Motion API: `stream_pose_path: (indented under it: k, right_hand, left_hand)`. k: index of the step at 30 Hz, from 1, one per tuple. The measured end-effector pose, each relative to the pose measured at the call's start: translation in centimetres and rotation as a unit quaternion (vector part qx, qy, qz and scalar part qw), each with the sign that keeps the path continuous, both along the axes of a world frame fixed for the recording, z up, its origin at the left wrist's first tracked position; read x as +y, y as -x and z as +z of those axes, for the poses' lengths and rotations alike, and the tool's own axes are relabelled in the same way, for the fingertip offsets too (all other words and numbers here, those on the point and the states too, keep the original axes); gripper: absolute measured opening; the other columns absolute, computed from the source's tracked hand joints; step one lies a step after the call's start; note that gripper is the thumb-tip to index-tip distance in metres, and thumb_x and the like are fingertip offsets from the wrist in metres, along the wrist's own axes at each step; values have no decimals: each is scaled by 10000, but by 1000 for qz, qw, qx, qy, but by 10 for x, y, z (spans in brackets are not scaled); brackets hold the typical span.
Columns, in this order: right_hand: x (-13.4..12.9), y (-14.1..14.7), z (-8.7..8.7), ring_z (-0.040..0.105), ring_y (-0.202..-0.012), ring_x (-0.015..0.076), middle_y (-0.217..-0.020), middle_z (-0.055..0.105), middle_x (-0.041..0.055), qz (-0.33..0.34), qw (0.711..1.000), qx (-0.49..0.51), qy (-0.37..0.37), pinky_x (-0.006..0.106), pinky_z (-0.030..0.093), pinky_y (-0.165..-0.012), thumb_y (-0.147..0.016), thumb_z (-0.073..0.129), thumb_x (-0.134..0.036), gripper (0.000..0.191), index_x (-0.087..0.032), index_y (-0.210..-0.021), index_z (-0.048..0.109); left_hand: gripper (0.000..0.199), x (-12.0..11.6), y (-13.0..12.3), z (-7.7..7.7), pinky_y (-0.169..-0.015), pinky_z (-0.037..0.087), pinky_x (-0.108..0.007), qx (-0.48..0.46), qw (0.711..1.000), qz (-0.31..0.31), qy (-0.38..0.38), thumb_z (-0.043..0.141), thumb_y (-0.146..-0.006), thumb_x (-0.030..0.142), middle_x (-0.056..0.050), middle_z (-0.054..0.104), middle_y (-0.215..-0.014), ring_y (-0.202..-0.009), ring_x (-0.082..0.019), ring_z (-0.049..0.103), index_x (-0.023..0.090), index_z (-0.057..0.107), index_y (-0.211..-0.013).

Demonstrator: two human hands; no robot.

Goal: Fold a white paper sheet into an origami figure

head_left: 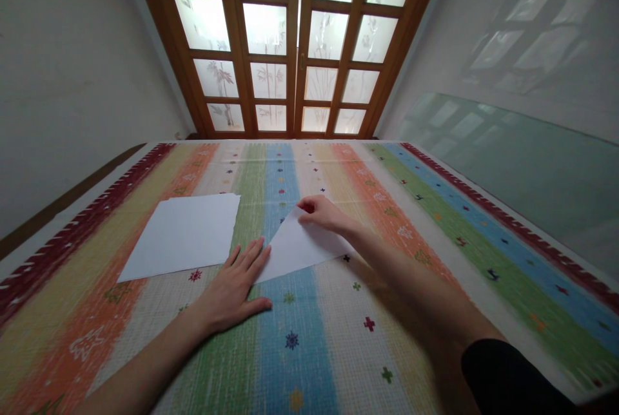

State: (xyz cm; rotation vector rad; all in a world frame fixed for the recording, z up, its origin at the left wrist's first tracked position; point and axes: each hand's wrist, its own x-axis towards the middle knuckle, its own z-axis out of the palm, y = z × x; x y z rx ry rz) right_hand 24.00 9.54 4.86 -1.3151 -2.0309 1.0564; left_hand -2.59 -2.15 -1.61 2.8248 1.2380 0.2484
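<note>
A white sheet of paper (297, 249), with a slanting left edge that looks folded, lies in front of me on the striped cloth. My right hand (323, 212) pinches its upper corner between thumb and fingers. At the sheet's lower left, my left hand (240, 286) lies flat with its fingers stretched out; the fingertips touch the paper's left edge. To the left is a separate stack or sheet of white paper (184, 234), flat on the cloth, its right edge slightly uneven. The tips of my left fingers are close to its lower right corner.
A striped, patterned cloth (294, 363) covers the broad surface. Beyond it stand wooden doors (293, 48) with frosted panes. White walls rise at both sides, and a pale green glass-like panel (507, 144) leans along the right.
</note>
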Motion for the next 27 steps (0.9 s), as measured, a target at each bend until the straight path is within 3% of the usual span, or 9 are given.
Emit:
stream_pose_path:
  k: [4, 7, 9, 12, 17, 21, 24, 27]
  right_hand:
    - [-9, -5, 20, 615, -735, 134, -751, 680, -1, 57, 991, 26, -117, 265, 474, -733, -738, 615, -69, 128, -170, -761, 691]
    - [-23, -15, 35, 619, -800, 150, -800, 684, 17, 119, 959, 65, -248, 303, 471, -792, -796, 595, -97, 132, -187, -767, 688]
    - [-35, -24, 38, 616, -843, 163, -835, 681, 28, 104, 937, 96, -321, 325, 473, -812, -817, 582, -94, 155, -204, -782, 686]
    - [-51, -41, 27, 606, -924, 193, -913, 671, 48, 18, 907, 127, -400, 368, 474, -851, -807, 639, -124, 115, -224, -773, 685]
    - [-70, -75, -14, 635, -870, 183, -903, 659, 45, -38, 928, 117, -351, 351, 523, -785, -824, 660, -201, 77, -225, -751, 653]
    - [-81, -95, -38, 650, -955, 187, -966, 666, 62, -15, 943, 69, -326, 372, 537, -837, -845, 585, -162, 108, -216, -758, 620]
    - [-90, -101, -44, 641, -1048, 200, -1025, 670, 81, 42, 943, 23, -328, 384, 535, -876, -822, 520, -88, 148, -213, -802, 597]
    - [-96, -102, -47, 625, -1102, 205, -1077, 668, 100, 79, 945, -15, -317, 369, 529, -887, -788, 483, -30, 207, -205, -848, 577]
  left_hand:
    - [1074, 3, 2, -3, -1154, 225, -536, -68, 995, 19, -69, 409, -841, 766, -231, 215, -1583, -1437, -368, 284, 149, -114, -1547]
    - [1083, 5, 2, -2, -1131, 276, -537, -102, 989, 18, -102, 412, -837, 769, -238, 284, -1557, -1402, -384, 347, 125, -91, -1548]
    - [1068, 5, 2, 0, -1128, 285, -537, -106, 987, 8, -118, 416, -837, 766, -226, 315, -1547, -1391, -385, 364, 128, -51, -1554]
    - [1008, 4, 0, 3, -1144, 253, -538, -92, 985, -17, -147, 429, -849, 745, -207, 333, -1545, -1397, -376, 357, 144, 43, -1562]
    - [926, 3, -2, 5, -1172, 166, -526, -63, 978, -59, -189, 459, -855, 719, -183, 306, -1564, -1427, -364, 306, 171, 188, -1551]
    - [849, 2, -5, 8, -1167, 184, -539, -88, 972, -63, -210, 432, -888, 680, -161, 191, -1609, -1445, -371, 263, 189, 217, -1547]
    - [690, 0, -9, 13, -1165, 193, -566, -112, 962, -83, -237, 451, -950, 479, -119, 117, -1631, -1466, -362, 211, 219, 219, -1546]
    - [606, -2, -15, 18, -1190, 156, -560, -114, 946, -115, -281, 496, -922, 222, -40, 203, -1621, -1483, -308, 176, 277, 325, -1500]
